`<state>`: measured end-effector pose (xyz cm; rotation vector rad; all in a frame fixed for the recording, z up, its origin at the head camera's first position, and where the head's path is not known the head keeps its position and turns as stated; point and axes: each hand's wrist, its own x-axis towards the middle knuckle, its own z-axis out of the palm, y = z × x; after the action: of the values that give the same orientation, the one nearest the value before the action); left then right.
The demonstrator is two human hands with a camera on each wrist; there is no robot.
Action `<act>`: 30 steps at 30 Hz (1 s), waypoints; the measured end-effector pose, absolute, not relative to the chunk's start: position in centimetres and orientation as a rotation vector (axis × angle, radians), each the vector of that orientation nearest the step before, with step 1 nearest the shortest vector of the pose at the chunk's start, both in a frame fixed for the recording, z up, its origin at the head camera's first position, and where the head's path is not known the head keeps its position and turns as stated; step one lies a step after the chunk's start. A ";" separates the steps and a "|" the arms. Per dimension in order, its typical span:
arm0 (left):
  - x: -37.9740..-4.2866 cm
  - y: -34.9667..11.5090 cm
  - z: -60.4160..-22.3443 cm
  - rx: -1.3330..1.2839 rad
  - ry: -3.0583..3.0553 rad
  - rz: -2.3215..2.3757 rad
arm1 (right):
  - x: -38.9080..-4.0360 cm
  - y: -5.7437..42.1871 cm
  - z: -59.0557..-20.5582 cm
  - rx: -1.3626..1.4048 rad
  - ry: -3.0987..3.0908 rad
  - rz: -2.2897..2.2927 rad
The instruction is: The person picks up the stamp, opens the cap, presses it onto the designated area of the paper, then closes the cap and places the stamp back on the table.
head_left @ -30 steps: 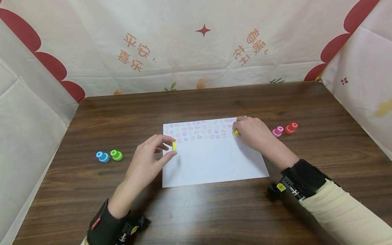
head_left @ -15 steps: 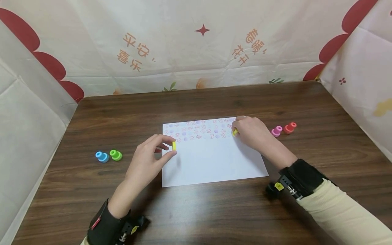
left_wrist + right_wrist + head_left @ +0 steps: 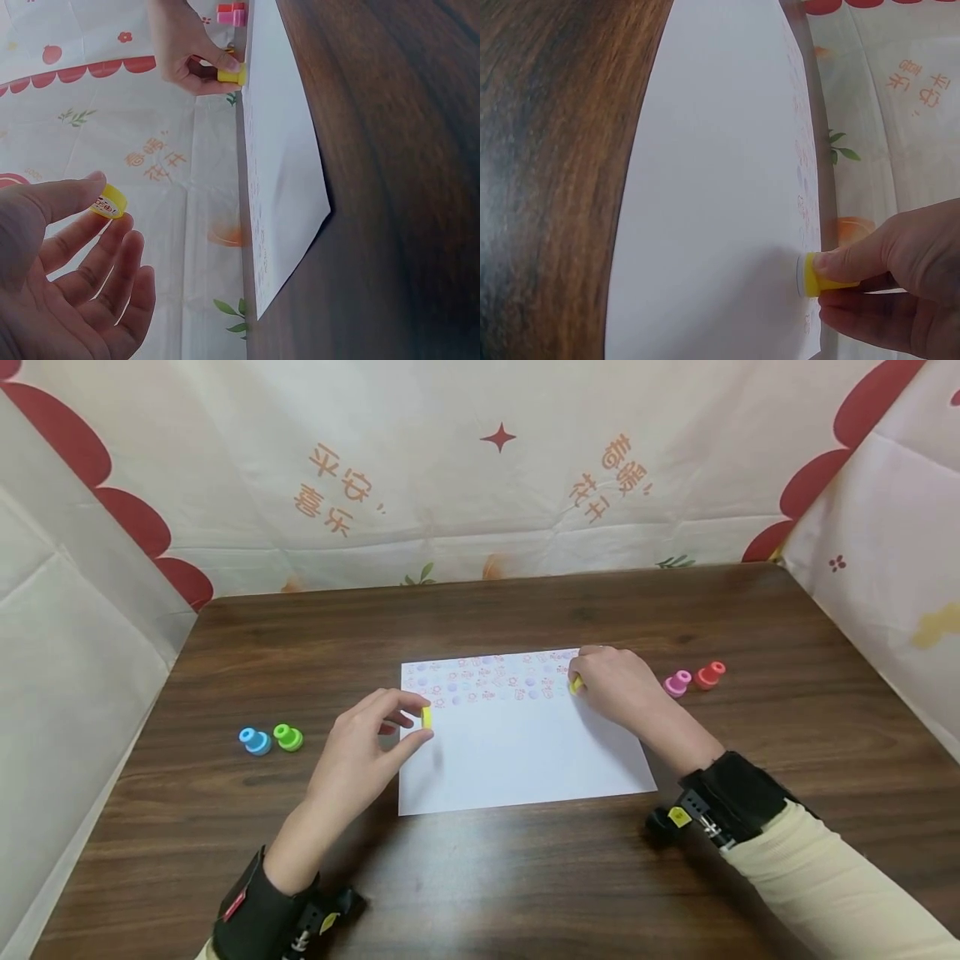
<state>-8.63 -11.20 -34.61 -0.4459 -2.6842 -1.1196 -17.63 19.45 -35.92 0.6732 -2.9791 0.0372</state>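
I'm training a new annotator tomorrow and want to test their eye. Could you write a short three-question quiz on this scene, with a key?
1. Multiple choice: what colour is the stamper beside the red stamper? A) blue B) green C) pink
2. True or false: the left grip holds its yellow piece off the paper.
3. Fill in: seen from the person, the printed marks and the yellow stamper in the right grip are toward the paper's ____ edge (near or far).

Key: 1. C, the pink stamper. 2. True. 3. Far.
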 end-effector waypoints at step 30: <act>-8.6 -11.3 -33.8 -0.415 -2.690 -1.131 | -17.9 20.0 -30.6 0.571 -3.046 0.424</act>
<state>-8.56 -11.32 -33.80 -0.4147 -2.6904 -1.1307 -17.93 20.02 -30.63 0.5706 -3.0457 0.4239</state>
